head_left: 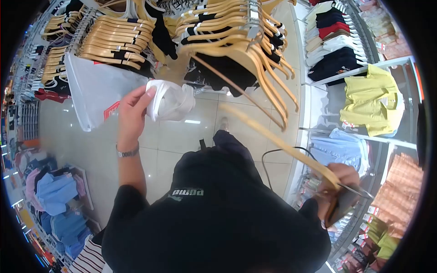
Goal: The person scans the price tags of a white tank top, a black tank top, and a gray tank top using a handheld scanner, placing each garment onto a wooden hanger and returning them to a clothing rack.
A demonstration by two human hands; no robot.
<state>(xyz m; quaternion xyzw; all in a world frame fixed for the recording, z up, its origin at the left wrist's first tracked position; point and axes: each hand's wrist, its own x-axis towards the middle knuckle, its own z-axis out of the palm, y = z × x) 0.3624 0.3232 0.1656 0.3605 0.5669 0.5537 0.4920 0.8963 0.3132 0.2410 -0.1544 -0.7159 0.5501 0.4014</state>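
Observation:
My left hand (132, 111), with a watch on its wrist, pinches a bunched white garment (170, 102) between thumb and fingers. Just behind it hangs a whitish translucent sheet or bag (98, 84) with a red label. Over at the right, my right hand (339, 179) grips a wooden hanger (282, 144) near its metal hook; the bare arm of the hanger slants up toward the middle. A dark flat object with a tan edge (343, 207) shows below that hand, partly hidden and blurred.
Ahead stands a rack of wooden hangers (236, 48) with dark clothes, and more hangers (116, 38) are at its left. Shelves on the right carry a yellow shirt (371, 100), light blue shirts (339, 148) and checked orange clothes (398, 193). Blue clothes (57, 191) lie at lower left.

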